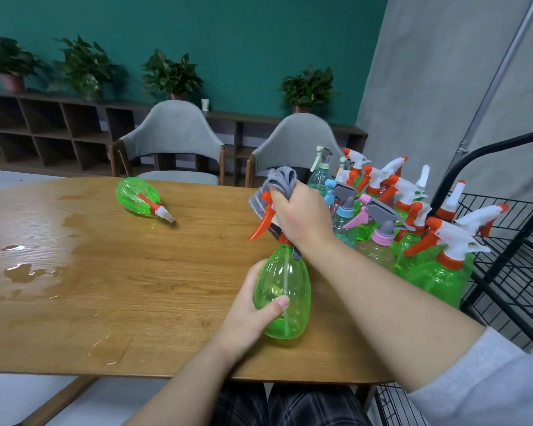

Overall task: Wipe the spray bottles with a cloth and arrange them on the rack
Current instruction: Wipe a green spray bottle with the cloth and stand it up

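A green spray bottle with an orange trigger stands upright near the table's front edge. My left hand grips its body from the left, thumb across the front. My right hand holds a grey cloth wrapped over the bottle's spray head. Another green bottle lies on its side at the far left of the table. Several more spray bottles, green, blue and pink, stand crowded at the table's right end. The black wire rack stands just right of the table.
Water puddles spread over the left part of the wooden table. Two grey chairs stand behind the table. A low shelf with potted plants runs along the green wall.
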Tool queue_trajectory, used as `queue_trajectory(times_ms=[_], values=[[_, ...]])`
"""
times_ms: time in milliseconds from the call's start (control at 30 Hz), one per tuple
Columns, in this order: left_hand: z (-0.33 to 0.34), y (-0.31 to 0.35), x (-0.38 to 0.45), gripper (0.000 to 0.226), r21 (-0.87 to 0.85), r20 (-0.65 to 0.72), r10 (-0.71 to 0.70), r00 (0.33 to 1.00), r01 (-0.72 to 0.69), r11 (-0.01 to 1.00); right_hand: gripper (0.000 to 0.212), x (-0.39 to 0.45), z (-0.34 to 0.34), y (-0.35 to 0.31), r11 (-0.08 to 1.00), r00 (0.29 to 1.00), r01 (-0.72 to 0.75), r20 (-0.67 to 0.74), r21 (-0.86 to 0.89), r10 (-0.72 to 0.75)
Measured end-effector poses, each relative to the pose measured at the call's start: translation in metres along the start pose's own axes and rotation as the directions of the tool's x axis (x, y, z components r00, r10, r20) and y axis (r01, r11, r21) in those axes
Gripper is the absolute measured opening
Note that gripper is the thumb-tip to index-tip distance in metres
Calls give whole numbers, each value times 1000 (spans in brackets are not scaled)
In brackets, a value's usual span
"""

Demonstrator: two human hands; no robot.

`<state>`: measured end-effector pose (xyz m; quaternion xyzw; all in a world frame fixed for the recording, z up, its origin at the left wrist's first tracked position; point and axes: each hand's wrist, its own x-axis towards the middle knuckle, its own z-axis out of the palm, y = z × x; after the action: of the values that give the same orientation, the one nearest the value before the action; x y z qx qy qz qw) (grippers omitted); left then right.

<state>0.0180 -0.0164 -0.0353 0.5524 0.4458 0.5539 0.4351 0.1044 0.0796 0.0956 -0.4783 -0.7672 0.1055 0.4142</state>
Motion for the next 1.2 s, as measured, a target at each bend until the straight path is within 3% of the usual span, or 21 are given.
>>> queue_trajectory(times_ms=[67,133,233,333,500,700,900,1033,1100,1200], values=[[1,0,0,71,0,5,-13,1000,13,1000,27,-7,0,-2,989,986,101,-142,105,-86],[2,-1,1,65,-3,5,-28,1000,28,1000,34,-13,0,-5,907,908,393,-218,153,-357],[2,-2,2,59,-9,-21,-27,999,27,1000,38,-12,10,-1,678,687,714,-12,-173,-726],[1,-4,3,80,9,-46,-47,998,47,999,22,-10,19,10,482,600,756,174,-443,-781],[1,-6,1,84,38,-76,-42,996,45,998,17,-15,24,5,448,555,774,138,-448,-820],[4,-4,2,66,62,-118,-61,991,68,996,21,-32,25,4,508,564,805,128,-306,-816],[8,-4,2,61,22,-149,-54,987,58,998,30,-46,11,13,647,641,762,95,41,-761],[9,1,4,74,-29,-156,2,988,-6,1000,20,-63,10,38,684,669,716,141,139,-730],[9,3,2,77,-38,-149,30,988,-36,999,26,-76,12,50,737,737,657,71,162,-672],[8,6,0,78,-5,-125,38,991,-39,999,36,-96,13,57,839,904,416,-56,350,-424]])
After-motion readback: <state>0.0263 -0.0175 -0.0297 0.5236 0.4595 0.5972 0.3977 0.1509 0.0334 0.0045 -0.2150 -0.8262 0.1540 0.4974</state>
